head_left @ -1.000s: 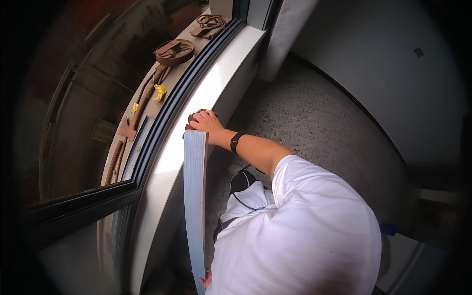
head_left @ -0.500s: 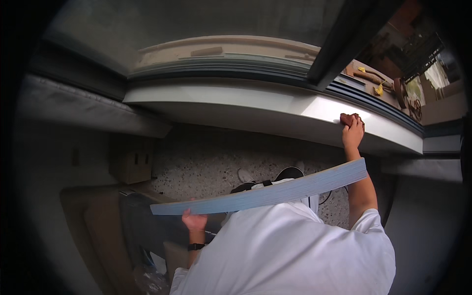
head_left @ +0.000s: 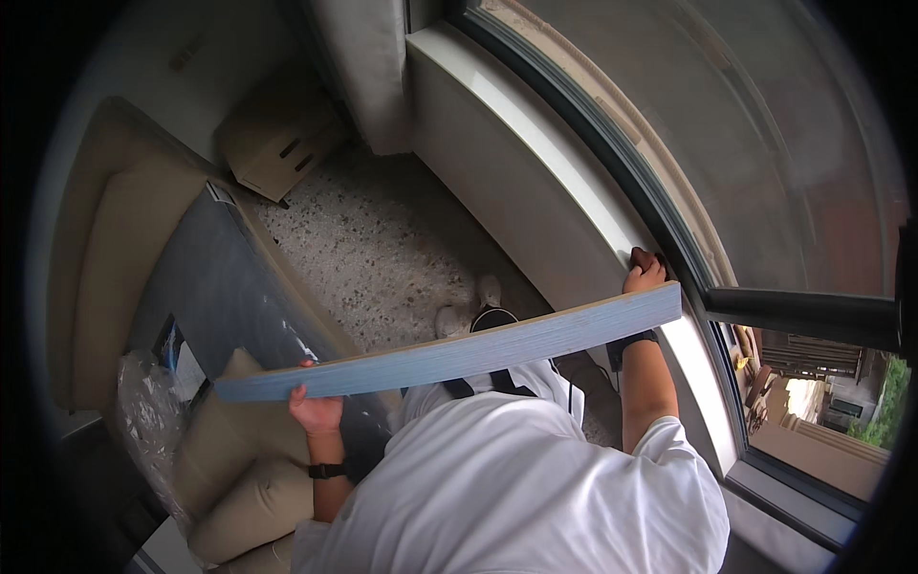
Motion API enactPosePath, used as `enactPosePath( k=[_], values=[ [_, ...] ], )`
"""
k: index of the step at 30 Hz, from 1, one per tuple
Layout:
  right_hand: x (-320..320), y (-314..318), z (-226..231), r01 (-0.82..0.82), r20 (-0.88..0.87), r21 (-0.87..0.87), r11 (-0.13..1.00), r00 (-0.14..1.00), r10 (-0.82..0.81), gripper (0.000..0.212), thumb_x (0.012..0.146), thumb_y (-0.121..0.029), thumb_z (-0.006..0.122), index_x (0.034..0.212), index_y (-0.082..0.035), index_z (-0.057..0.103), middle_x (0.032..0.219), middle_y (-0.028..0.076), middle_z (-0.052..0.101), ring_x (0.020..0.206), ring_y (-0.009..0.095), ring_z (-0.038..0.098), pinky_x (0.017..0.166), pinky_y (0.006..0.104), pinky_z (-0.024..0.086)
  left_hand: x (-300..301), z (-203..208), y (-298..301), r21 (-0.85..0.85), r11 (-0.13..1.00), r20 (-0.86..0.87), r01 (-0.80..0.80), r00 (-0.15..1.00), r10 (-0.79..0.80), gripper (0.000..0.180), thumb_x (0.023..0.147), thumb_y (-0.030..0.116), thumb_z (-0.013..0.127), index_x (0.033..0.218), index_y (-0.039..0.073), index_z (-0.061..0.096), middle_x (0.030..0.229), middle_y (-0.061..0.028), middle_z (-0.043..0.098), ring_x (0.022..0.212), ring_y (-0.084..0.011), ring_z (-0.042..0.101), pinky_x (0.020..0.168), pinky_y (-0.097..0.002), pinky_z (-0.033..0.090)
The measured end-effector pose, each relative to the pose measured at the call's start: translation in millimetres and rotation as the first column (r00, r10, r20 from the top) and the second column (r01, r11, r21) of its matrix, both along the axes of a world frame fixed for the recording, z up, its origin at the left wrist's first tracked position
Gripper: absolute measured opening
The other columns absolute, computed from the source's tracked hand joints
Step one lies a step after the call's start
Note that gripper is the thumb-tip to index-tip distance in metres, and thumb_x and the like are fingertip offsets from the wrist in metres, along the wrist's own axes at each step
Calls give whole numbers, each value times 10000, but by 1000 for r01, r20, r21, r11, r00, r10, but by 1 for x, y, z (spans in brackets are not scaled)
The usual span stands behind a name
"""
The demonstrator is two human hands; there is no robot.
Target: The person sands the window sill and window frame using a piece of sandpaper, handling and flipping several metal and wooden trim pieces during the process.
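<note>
A long, flat blue-grey board (head_left: 459,356) with wood-like grain and a pale edge spans the space in front of my torso. Near its left end, my left hand (head_left: 316,407) is closed around it, fingertips showing over the far edge. A dark band circles that wrist. My right hand (head_left: 644,275) presses a crumpled reddish-brown cloth (head_left: 643,256) onto the white window sill (head_left: 545,134), fingers bent over it. The board's right end passes in front of my right forearm and hides part of it.
Dark window rails (head_left: 612,143) run along the sill, with an upright frame bar (head_left: 803,316) at right. A beige sofa (head_left: 96,258), clear plastic wrapping (head_left: 148,411) and a grey-topped table (head_left: 206,277) lie left. A cardboard box (head_left: 282,143) stands on the speckled floor (head_left: 363,249).
My view has turned left, so the window now runs down the right side. My right hand has slid the cloth leftward along the sill. My left hand still grips the board.
</note>
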State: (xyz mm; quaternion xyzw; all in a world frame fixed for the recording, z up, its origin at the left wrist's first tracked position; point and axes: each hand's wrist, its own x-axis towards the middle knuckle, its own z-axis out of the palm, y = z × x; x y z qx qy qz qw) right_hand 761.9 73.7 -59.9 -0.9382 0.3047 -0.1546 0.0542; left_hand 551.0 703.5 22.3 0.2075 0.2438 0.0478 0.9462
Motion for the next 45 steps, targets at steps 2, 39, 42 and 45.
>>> enactPosePath(
  k=[2, 39, 42, 45],
  values=[
    [18, 3, -12, -9, 18, 66, 998, 1000, 8, 476, 842, -187, 561, 1294, -40, 584, 1278, 254, 571, 1188, 441, 536, 1072, 523, 386, -10, -7, 2, -8, 996, -30, -90, 996, 90, 479, 792, 176, 691, 1231, 72, 531, 1141, -115, 651, 1101, -326, 631, 1015, -519, 493],
    [488, 377, 11, -776, 53, 25, 630, 630, 775, 631, 868, -274, 615, 1446, -71, 465, 1502, 208, 417, 1328, 384, 451, 1110, 486, 345, 247, 16, 76, 133, 945, -23, -298, 952, 304, 444, 847, 169, 604, 1277, 63, 563, 1235, -127, 649, 1203, -346, 580, 1054, -545, 430],
    [508, 396, 5, -771, 70, -2, 637, 636, 769, 638, 841, -290, 648, 1410, -67, 467, 1488, 216, 418, 1324, 389, 451, 1093, 505, 355, 250, 11, 87, 146, 937, -63, -318, 942, 329, 440, 855, 191, 605, 1275, 66, 562, 1243, -134, 644, 1200, -344, 576, 1063, -540, 419],
    [513, 407, 0, -744, 76, -34, 667, 664, 744, 628, 829, -301, 658, 1390, -64, 500, 1466, 211, 443, 1304, 389, 467, 1084, 506, 363, 259, -1, 117, 147, 951, -75, -271, 956, 284, 437, 866, 198, 593, 1281, 66, 563, 1248, -131, 643, 1191, -339, 578, 1062, -520, 422]
  ],
)
